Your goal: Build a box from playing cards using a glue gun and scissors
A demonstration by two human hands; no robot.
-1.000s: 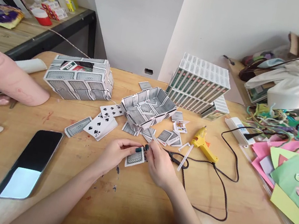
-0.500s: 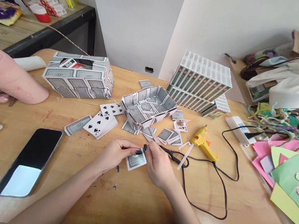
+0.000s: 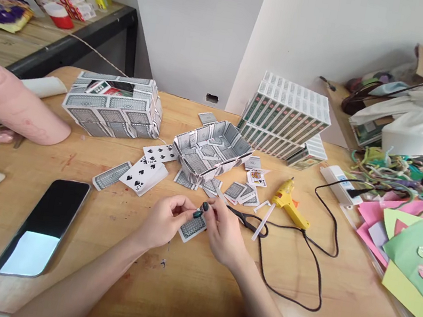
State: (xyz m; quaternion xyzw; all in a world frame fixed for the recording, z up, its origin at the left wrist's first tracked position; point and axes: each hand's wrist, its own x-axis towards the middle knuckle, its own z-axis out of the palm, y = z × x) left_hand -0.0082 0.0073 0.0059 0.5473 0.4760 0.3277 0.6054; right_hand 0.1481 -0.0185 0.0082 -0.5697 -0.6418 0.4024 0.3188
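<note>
Between both hands is a playing card (image 3: 192, 228) with its patterned back up. My left hand (image 3: 167, 220) pinches its upper left part, and my right hand (image 3: 224, 232) pinches its upper right part; the thumbs nearly meet at the top edge. Beyond the hands stands an open tray made of folded cards (image 3: 213, 150). Loose cards lie around it, including face-up spades (image 3: 139, 173) to the left and a king (image 3: 257, 177) to the right. Black-handled scissors (image 3: 247, 220) rest just past my right hand, their blades partly hidden.
A yellow glue gun (image 3: 289, 201) with a trailing black cord lies at right, near a power strip (image 3: 339, 182). Stacked card packs (image 3: 285, 117) stand behind. On the left are a card-covered box (image 3: 112, 109), a phone (image 3: 43, 228) and a pink roll (image 3: 10, 100). Colored paper (image 3: 415, 252) covers the right side.
The fingers have shifted slightly along the card's top edge, and the card has tilted a little. Both hands keep their hold. The view has moved very slightly.
</note>
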